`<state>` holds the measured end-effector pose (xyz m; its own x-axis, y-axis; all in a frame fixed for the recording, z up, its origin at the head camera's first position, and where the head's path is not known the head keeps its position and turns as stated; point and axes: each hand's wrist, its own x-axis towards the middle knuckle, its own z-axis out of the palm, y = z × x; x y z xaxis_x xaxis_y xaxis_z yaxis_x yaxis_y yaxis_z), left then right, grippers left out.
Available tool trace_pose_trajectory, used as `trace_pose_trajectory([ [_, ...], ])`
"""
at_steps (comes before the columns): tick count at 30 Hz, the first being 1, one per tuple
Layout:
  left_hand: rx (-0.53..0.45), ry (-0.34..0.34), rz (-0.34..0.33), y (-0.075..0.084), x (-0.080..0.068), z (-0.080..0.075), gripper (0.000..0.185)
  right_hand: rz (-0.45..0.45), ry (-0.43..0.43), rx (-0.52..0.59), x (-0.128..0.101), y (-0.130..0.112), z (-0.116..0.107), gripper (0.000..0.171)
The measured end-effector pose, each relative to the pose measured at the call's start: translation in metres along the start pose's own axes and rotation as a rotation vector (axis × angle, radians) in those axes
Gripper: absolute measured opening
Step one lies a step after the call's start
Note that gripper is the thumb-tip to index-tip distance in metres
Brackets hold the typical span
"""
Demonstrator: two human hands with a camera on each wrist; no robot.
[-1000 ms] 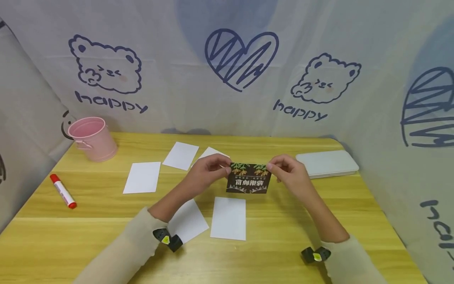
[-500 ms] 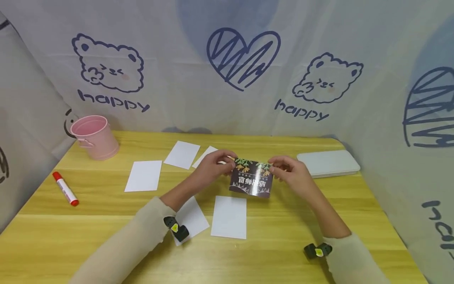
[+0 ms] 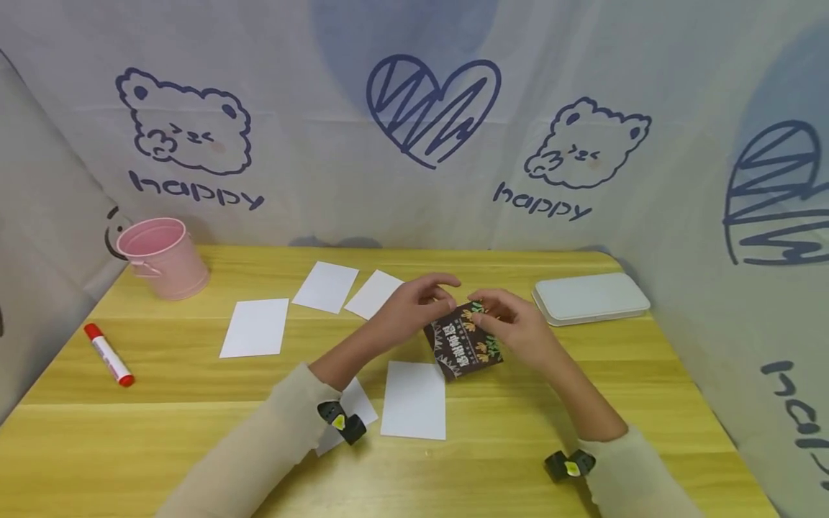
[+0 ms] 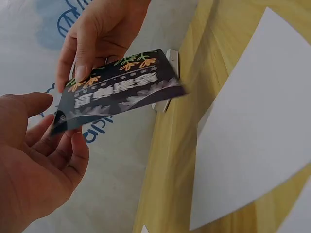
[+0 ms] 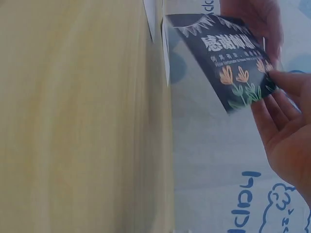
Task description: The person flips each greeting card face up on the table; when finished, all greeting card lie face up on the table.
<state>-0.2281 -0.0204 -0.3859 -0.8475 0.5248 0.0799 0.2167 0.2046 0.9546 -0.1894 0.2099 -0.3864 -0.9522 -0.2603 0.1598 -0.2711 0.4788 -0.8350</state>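
Observation:
A dark greeting card [image 3: 461,348], printed with white characters and orange flowers, is held tilted above the table. My right hand [image 3: 521,327] pinches its flowered edge between thumb and fingers; the right wrist view shows this thumb [image 5: 289,81] on the printed face. My left hand [image 3: 413,311] is at the card's other side. In the left wrist view, the left thumb [image 4: 36,103] stands off the card [image 4: 119,92], and the loosely bent left fingers [image 4: 73,158] lie behind and below its corner. Whether they touch its back cannot be seen.
Several white cards lie about the table, one [image 3: 414,400] just below the hands, others [image 3: 255,328] further left. A pink bucket [image 3: 170,262] stands at the back left, with a red-capped marker [image 3: 110,355] in front. A white flat case [image 3: 591,298] lies at the right.
Both hands held the greeting card level by its top corners. Now it has turned, its flowered edge towards the right hand, and the left thumb has come off it.

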Motion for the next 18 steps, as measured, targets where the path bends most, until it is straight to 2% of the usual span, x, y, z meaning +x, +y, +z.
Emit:
trace_pose_trajectory([
  [2, -0.037, 0.036, -0.015, -0.003, -0.004, -0.003, 0.036, 0.045, 0.048, 0.064, 0.0, 0.002, -0.002, 0.032],
  [5, -0.091, 0.067, -0.023, -0.007, -0.009, -0.007, 0.037, 0.099, 0.123, 0.225, 0.001, 0.005, -0.005, 0.034],
  [9, -0.125, 0.079, -0.016, -0.013, -0.012, -0.011, 0.033, 0.108, 0.202, 0.431, 0.003, 0.006, -0.006, 0.029],
  [12, -0.167, 0.092, -0.008, -0.017, -0.012, -0.013, 0.027, 0.1, 0.227, 0.532, 0.004, 0.006, -0.005, 0.023],
  [15, -0.21, 0.118, -0.001, -0.019, -0.012, -0.013, 0.024, 0.083, 0.211, 0.573, 0.005, 0.007, -0.004, 0.024],
  [18, -0.19, 0.132, 0.005, -0.019, -0.012, -0.014, 0.023, 0.057, 0.178, 0.476, 0.003, 0.009, -0.009, 0.036],
])
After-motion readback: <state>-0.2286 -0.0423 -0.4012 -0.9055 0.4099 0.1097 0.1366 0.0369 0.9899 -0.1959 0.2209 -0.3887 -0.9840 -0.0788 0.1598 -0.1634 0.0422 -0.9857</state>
